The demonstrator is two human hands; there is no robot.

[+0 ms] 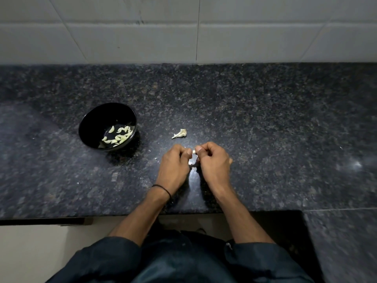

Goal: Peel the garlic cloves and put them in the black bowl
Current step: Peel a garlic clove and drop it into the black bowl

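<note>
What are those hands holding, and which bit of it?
A small garlic clove, pinched between both hands. The left hand grips its left end and the right hand its right end; only the middle shows.

a kitchen, by the look of it: a dark speckled polished granite bench [265, 119] runs across the middle of the frame, backed by a wall of large pale grey tiles [244, 37] along the top, and a round black bowl [102, 116] left of centre holds peeled garlic cloves [120, 137].

a dark speckled granite counter [265, 119] spans the middle, white wall tiles [163, 27] above, pale floor [30, 252] lower left.
</note>
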